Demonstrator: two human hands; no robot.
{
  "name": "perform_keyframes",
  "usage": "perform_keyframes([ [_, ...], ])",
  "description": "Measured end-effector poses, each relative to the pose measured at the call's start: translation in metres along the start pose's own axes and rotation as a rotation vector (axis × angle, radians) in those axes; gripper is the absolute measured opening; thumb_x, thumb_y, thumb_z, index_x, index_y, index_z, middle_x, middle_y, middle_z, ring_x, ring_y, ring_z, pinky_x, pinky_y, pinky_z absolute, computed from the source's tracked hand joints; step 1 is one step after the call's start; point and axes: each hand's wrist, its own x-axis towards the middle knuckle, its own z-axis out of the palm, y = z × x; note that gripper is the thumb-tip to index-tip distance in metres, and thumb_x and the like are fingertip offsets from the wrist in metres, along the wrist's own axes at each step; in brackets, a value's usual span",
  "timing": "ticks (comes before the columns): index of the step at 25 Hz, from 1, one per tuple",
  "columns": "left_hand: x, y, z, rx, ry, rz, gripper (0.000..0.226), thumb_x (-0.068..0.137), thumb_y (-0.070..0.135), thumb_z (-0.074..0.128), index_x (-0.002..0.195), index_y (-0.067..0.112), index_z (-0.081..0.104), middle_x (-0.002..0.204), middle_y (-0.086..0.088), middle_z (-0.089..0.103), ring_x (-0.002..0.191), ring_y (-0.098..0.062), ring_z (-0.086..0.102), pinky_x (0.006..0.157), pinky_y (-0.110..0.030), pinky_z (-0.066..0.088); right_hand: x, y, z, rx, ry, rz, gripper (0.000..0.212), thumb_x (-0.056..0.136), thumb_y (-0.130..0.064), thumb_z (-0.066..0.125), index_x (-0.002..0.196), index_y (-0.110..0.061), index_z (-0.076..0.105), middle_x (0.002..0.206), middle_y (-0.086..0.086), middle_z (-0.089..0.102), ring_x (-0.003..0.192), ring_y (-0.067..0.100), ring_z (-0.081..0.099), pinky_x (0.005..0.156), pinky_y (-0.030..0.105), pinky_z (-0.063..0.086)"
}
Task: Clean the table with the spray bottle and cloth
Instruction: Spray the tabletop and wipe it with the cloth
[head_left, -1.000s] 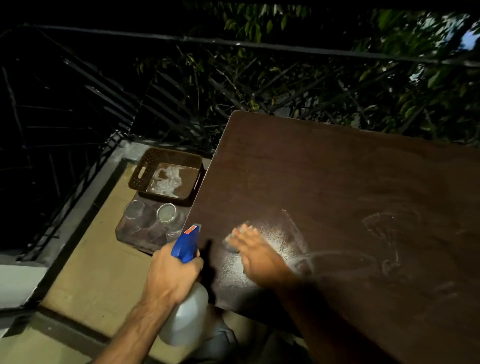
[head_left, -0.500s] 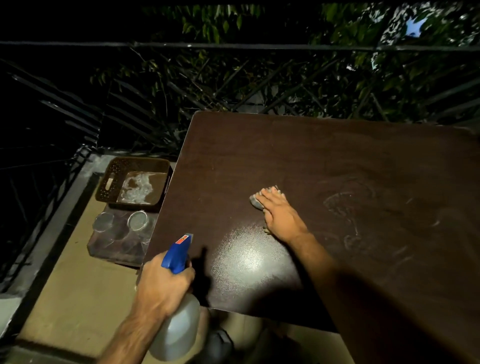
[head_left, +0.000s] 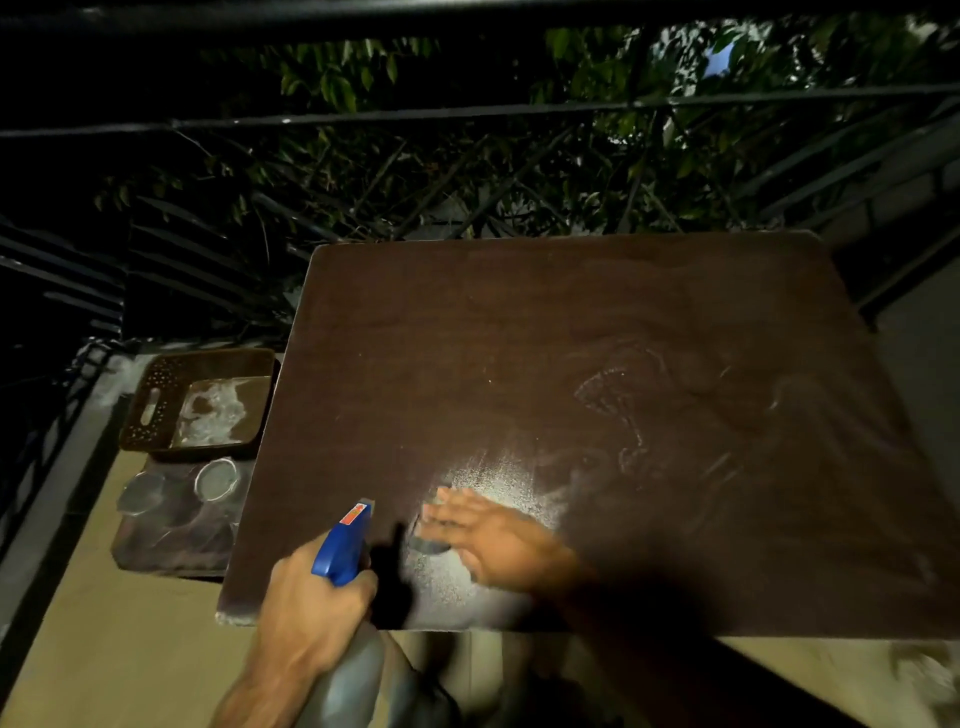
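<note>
I am gripping the bottle (head_left: 347, 613) in my left hand (head_left: 311, 608), fingers curled round the neck under the blue head, holding it just off the near edge of the table (head_left: 571, 322) with the nozzle pointing over the top. My right hand (head_left: 493, 540) is lying flat on the cloth (head_left: 430, 544), fingers straight and a little spread, pressing it onto the near left part of the table. Only a dark scrap of cloth is showing under my fingertips; the hand is blurred, so I cannot tell how much is under the palm. A pale speckled wet patch is shining around and beyond my hand, and faint smear marks are curving across the right side.

What is worrying me: the cloth is small and I am only pressing it, not holding it, so I judge a fast stroke could leave it behind. I am also working close to the near edge, and a pull toward me could drag it off. My forefinger is hidden, so I cannot tell whether it is on the trigger; a stray squeeze could wet my right hand. A basket (head_left: 156, 410) is sitting on the ledge beside the table's left edge.
</note>
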Motion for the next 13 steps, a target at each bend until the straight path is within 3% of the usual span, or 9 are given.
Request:
perform_keyframes([
  [2,0.009,0.010,0.002,0.043,-0.010,0.028,0.018,0.071,0.003,0.072,0.065,0.006,0.055,0.059,-0.009,0.058,0.060,-0.033,0.052,0.058,-0.043,0.044,0.003,0.034,-0.031,-0.020,0.088,0.176,0.059,0.093,-0.008,0.049,0.147,-0.030,0.038,0.158,-0.004,0.025,0.146,0.011,0.010,0.119,0.030,-0.002],
  [5,0.021,0.027,0.008,0.090,-0.032,0.072,0.010,0.072,0.007,0.071,0.072,0.003,0.061,0.064,-0.013,0.063,0.067,-0.036,0.059,0.058,-0.041,0.044,0.001,0.076,-0.065,-0.031,0.255,0.467,0.057,0.096,-0.009,0.048,0.148,-0.026,0.037,0.158,-0.001,0.028,0.148,0.015,0.011,0.121,0.033,0.000],
  [7,0.028,0.038,0.013,0.100,-0.031,0.112,0.013,0.073,0.007,0.071,0.071,0.001,0.060,0.064,-0.014,0.062,0.067,-0.037,0.058,0.056,-0.039,0.041,-0.001,0.074,-0.060,-0.027,0.322,0.542,0.056,0.096,-0.011,0.046,0.149,-0.025,0.035,0.158,0.000,0.027,0.149,0.016,0.010,0.122,0.034,0.000],
  [10,0.032,0.053,0.020,0.111,-0.038,0.172,0.014,0.073,0.006,0.072,0.071,0.001,0.059,0.065,-0.012,0.060,0.069,-0.038,0.058,0.057,-0.038,0.039,-0.013,0.033,-0.017,-0.089,0.281,0.358,0.058,0.093,-0.013,0.046,0.148,-0.027,0.037,0.157,0.001,0.028,0.148,0.020,0.014,0.121,0.038,0.000],
  [13,0.033,0.062,0.028,0.132,-0.062,0.200,0.015,0.073,0.006,0.071,0.071,0.000,0.058,0.066,-0.013,0.061,0.070,-0.037,0.058,0.056,-0.038,0.040,-0.040,-0.008,0.020,-0.067,0.102,0.116,0.050,0.090,-0.015,0.049,0.140,-0.021,0.049,0.152,0.004,0.040,0.147,0.024,0.021,0.121,0.044,0.013],
])
